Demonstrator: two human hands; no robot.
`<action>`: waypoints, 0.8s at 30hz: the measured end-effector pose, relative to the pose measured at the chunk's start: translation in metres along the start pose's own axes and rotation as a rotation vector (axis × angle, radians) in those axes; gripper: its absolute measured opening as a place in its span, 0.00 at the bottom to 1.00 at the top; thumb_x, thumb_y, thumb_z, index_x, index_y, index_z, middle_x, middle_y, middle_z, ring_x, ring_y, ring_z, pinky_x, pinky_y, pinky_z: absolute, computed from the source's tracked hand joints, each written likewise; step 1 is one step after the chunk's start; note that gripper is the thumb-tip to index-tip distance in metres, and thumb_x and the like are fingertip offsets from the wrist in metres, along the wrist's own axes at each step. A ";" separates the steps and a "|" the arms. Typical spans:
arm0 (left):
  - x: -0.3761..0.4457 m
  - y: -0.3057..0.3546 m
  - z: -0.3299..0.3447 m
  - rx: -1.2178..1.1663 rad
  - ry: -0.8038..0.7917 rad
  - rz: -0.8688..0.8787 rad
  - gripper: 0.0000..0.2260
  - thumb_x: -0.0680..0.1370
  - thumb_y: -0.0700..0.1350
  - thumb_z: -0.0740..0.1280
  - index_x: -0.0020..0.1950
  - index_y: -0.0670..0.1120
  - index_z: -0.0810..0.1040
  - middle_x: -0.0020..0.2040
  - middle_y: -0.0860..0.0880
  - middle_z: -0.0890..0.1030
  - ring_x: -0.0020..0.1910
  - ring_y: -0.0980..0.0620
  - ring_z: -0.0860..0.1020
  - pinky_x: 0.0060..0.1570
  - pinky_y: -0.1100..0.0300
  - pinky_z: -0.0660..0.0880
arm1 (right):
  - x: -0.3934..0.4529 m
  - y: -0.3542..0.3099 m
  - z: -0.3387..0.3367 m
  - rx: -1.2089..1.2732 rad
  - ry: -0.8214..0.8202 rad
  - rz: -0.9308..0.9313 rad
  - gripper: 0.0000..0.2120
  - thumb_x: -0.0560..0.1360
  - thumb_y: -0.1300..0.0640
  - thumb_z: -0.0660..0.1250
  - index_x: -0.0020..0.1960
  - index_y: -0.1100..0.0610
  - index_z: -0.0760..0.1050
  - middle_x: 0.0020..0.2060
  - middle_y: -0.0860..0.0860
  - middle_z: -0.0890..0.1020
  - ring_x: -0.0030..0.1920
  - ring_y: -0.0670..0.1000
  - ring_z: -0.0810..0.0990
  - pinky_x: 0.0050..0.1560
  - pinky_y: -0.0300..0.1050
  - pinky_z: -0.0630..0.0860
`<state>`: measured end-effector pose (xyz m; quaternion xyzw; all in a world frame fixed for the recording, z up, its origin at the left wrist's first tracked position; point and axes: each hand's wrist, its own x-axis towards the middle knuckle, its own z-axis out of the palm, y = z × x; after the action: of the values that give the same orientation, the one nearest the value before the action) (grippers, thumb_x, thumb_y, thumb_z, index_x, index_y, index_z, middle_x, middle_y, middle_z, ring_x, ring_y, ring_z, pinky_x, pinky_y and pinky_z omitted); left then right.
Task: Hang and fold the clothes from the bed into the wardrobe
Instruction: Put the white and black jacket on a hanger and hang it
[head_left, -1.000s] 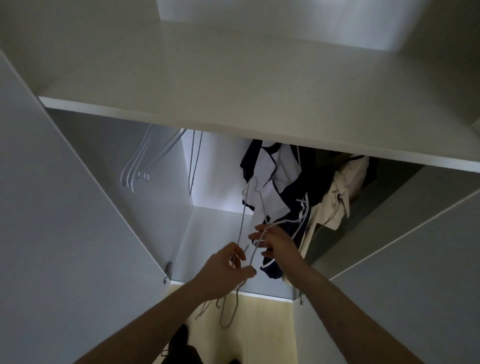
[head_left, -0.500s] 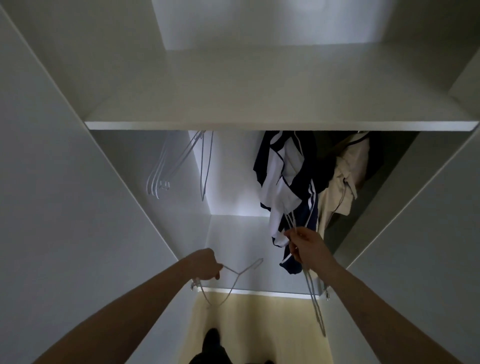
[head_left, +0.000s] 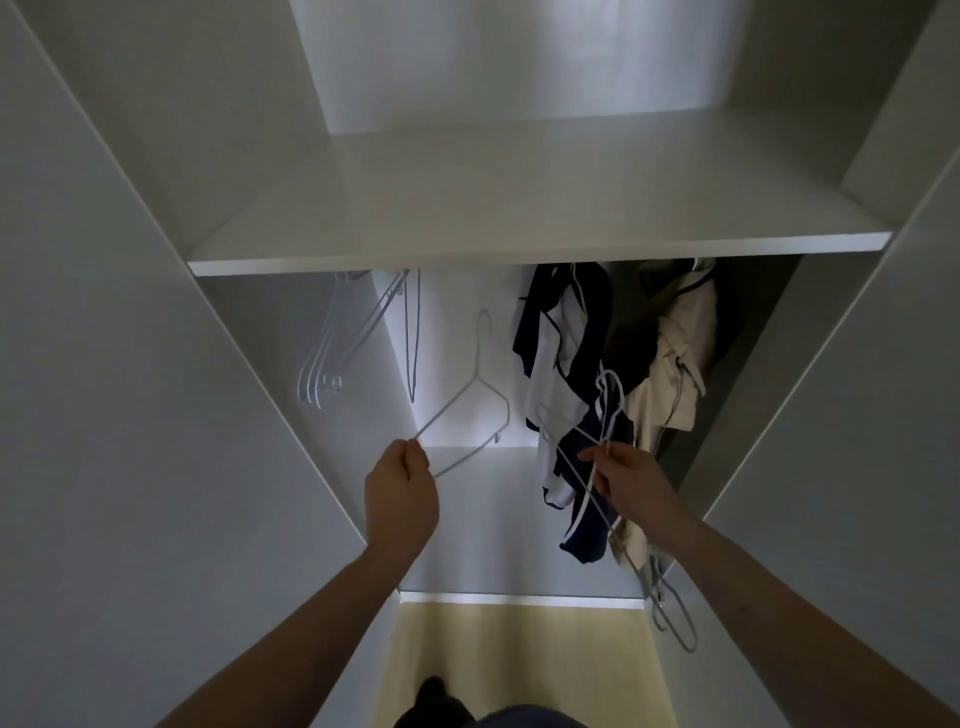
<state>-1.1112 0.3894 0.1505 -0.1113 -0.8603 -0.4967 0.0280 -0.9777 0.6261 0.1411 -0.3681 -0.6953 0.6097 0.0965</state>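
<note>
Hanger-fetching step: left hand (head_left: 401, 491) pinching single thin white wire hanger (head_left: 464, 415), right hand (head_left: 631, 480) gripping bundle of white wire hangers (head_left: 597, 457); next, carrying to bed, probably.

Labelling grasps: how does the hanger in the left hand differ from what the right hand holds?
The left hand pinches one thin grey wire hanger by its corner, hook pointing up, clear of the clothes. The right hand grips a bunch of white wire hangers, tangled together, some hooks hanging down, in front of the navy and white garment. Both are bare of clothes.
</note>
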 end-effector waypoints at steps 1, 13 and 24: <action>0.001 0.006 0.003 -0.057 0.038 0.002 0.17 0.86 0.44 0.56 0.39 0.42 0.72 0.30 0.50 0.72 0.28 0.58 0.71 0.28 0.66 0.65 | 0.000 0.000 0.001 0.008 -0.007 0.004 0.13 0.86 0.60 0.59 0.56 0.61 0.82 0.29 0.51 0.74 0.29 0.47 0.70 0.34 0.39 0.67; 0.063 0.053 0.076 -0.448 0.074 -0.009 0.15 0.86 0.41 0.55 0.39 0.44 0.67 0.33 0.51 0.68 0.29 0.61 0.65 0.31 0.70 0.66 | -0.010 -0.025 0.026 0.124 -0.069 0.064 0.12 0.85 0.63 0.60 0.55 0.67 0.80 0.25 0.46 0.77 0.22 0.37 0.74 0.27 0.28 0.70; 0.138 0.021 0.116 -0.476 -0.111 -0.161 0.14 0.85 0.39 0.54 0.39 0.45 0.66 0.35 0.50 0.68 0.33 0.55 0.65 0.37 0.62 0.66 | -0.023 -0.007 0.040 0.115 0.072 0.165 0.12 0.85 0.59 0.63 0.50 0.60 0.83 0.29 0.50 0.77 0.29 0.43 0.75 0.33 0.34 0.72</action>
<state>-1.2339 0.5222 0.1311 -0.0731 -0.7253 -0.6791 -0.0861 -0.9873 0.5811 0.1453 -0.4398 -0.6225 0.6408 0.0917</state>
